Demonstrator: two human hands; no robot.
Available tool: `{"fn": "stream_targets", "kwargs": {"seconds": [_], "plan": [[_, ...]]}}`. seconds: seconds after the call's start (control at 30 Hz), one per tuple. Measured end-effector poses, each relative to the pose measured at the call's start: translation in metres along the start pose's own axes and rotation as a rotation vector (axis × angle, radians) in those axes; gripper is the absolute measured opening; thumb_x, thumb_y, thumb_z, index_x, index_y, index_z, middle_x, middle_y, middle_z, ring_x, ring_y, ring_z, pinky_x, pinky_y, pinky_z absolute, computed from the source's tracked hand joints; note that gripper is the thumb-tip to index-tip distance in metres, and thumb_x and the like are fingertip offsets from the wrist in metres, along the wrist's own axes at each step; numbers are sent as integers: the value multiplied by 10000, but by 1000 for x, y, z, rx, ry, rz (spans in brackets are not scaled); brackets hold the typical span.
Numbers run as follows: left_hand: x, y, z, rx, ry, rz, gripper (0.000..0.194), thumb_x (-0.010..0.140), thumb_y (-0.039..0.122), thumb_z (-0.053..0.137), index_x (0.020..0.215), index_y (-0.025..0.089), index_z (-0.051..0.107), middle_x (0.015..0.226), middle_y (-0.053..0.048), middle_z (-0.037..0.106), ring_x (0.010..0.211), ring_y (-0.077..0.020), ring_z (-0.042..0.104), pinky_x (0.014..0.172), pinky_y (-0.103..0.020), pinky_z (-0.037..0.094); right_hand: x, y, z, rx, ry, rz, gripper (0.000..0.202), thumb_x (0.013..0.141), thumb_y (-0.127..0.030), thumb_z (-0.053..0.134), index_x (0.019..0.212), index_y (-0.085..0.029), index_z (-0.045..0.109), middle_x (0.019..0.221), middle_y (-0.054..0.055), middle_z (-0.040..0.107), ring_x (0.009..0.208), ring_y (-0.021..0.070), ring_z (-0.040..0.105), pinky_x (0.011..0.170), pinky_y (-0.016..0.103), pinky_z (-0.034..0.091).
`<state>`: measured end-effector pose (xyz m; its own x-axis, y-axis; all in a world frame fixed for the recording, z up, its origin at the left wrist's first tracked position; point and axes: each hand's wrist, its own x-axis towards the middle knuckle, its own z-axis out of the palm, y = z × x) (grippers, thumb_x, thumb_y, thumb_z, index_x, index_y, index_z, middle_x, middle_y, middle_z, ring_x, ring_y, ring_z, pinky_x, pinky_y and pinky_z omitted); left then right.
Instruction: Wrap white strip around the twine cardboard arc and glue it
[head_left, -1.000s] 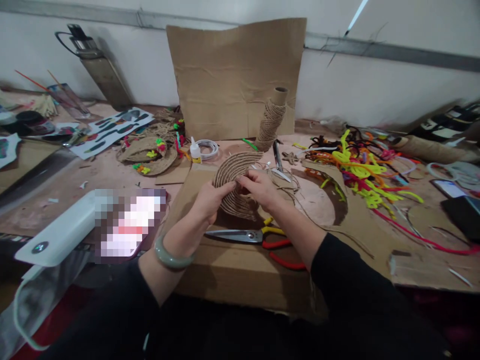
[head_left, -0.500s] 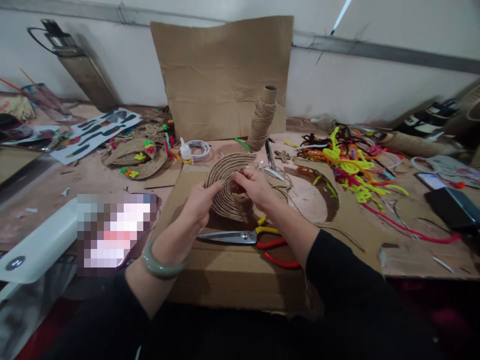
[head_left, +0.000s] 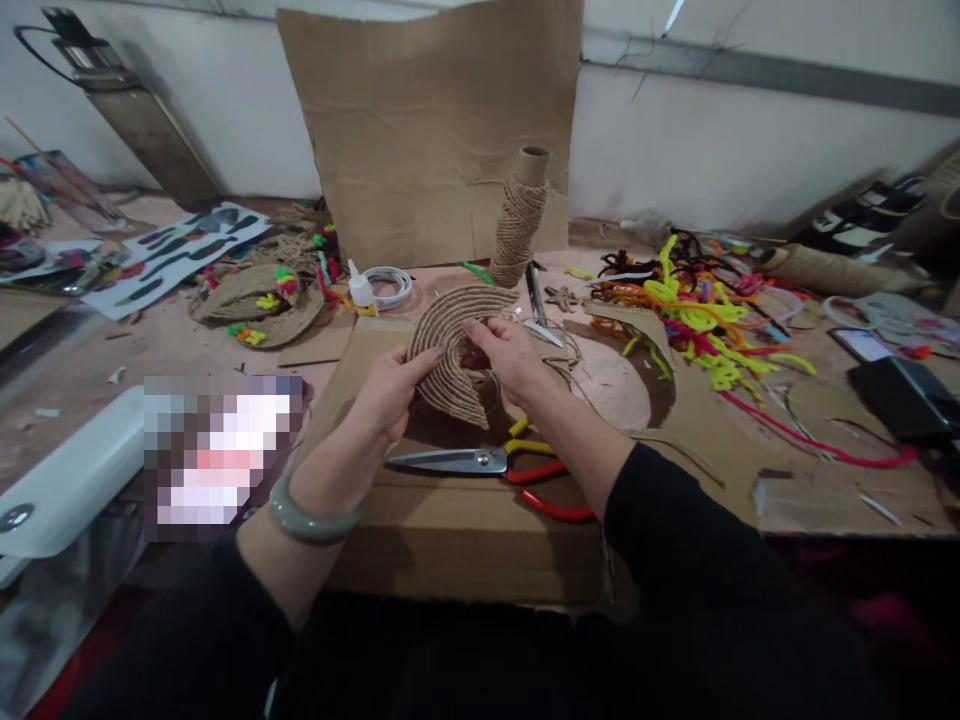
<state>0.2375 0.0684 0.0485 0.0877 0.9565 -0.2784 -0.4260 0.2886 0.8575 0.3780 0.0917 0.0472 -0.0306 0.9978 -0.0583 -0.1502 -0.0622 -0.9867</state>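
Observation:
A crescent-shaped piece (head_left: 444, 340) covered with curved rows of brown twine is held up above a cardboard box (head_left: 465, 535). My left hand (head_left: 391, 395) grips its outer left edge, thumb on top of the rows. At its inner curve, my right hand (head_left: 504, 352) is closed with thumb and fingers pinching the inner rim. Whether a loose strand is in that pinch is too small to tell. Beneath the hands lie scissors (head_left: 480, 461) with red and yellow handles. Behind the piece stands a roll of twine (head_left: 517, 225) on a cardboard tube.
Bright pipe cleaners (head_left: 697, 330) are heaped at the right. A white glue bottle (head_left: 361, 290) and a white cable coil (head_left: 390, 286) stand behind the hands. On the left are a twine-covered piece (head_left: 247, 300), a phone (head_left: 225, 450) and a tall bottle (head_left: 142, 130). Upright cardboard (head_left: 427, 120) stands at the back.
The crescent has tilted, its lower end lifting a little and its face turning more toward me. My right fingers have shifted slightly along the inner curve. The whole view has moved slightly.

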Motion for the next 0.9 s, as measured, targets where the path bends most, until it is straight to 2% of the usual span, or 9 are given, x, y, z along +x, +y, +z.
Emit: {"fn": "stream_targets", "kwargs": {"seconds": [0.1,0.2,0.33,0.43,0.53,0.6,0.77,0.83,0.9], "plan": [[1,3,-1,-38,19,17,201,625,197,772,792,113,698,724,-45,734,629,-146,664,613,-241,549,1,-3,-4,80,20,50,359,784,-545,623,742,-198,542,593,-33,590,483,81,531,500,216,450],[1,9,-1,-84,2,30,170,666,161,714,827,120,679,742,-31,724,633,-127,653,618,-220,540,2,-7,-10,153,30,-21,299,730,-427,674,937,-239,567,740,-33,671,558,90,593,491,197,434],[-3,16,-1,-103,-127,-20,263,691,117,639,954,130,655,655,7,666,549,-101,601,607,-207,530,3,-8,-16,251,-95,-242,433,614,-243,682,1030,-312,586,1060,-42,695,967,146,647,791,284,525],[-6,17,-5,-87,-263,-87,267,699,137,636,966,138,653,519,45,563,409,-74,488,552,-204,507,0,-8,-18,212,-278,-241,470,621,-237,714,1070,-317,602,1185,-27,673,1148,182,589,1002,374,456],[-6,15,-11,-25,-371,-197,200,721,213,668,909,145,669,496,32,550,386,-70,468,456,-189,440,-2,-8,-20,159,-372,-185,376,621,-276,779,963,-283,623,1134,-21,699,1112,191,615,999,386,466],[-5,14,-13,1,-371,-238,248,767,360,665,900,151,679,581,-23,630,480,-112,565,459,-204,446,0,-8,-21,167,-325,-167,312,602,-331,810,844,-253,629,965,-26,730,961,179,657,918,365,512],[1,17,-10,-199,-165,179,618,780,749,451,903,192,687,942,-84,727,934,-228,675,759,-330,553,8,-6,-18,321,-48,-143,397,497,-372,864,789,-243,628,765,-65,690,737,124,631,733,282,533],[4,16,-10,-197,-167,281,606,733,752,527,913,197,692,996,-80,723,1065,-252,640,866,-351,528,9,-4,-15,322,-1,-137,410,499,-359,862,814,-242,627,786,-63,692,754,128,633,720,280,531],[6,13,-11,-137,-131,300,474,636,598,750,874,191,701,945,-61,730,1057,-250,643,894,-339,511,7,-3,-13,305,1,-126,406,500,-349,862,816,-233,634,777,-55,695,744,134,635,719,283,531]]}}
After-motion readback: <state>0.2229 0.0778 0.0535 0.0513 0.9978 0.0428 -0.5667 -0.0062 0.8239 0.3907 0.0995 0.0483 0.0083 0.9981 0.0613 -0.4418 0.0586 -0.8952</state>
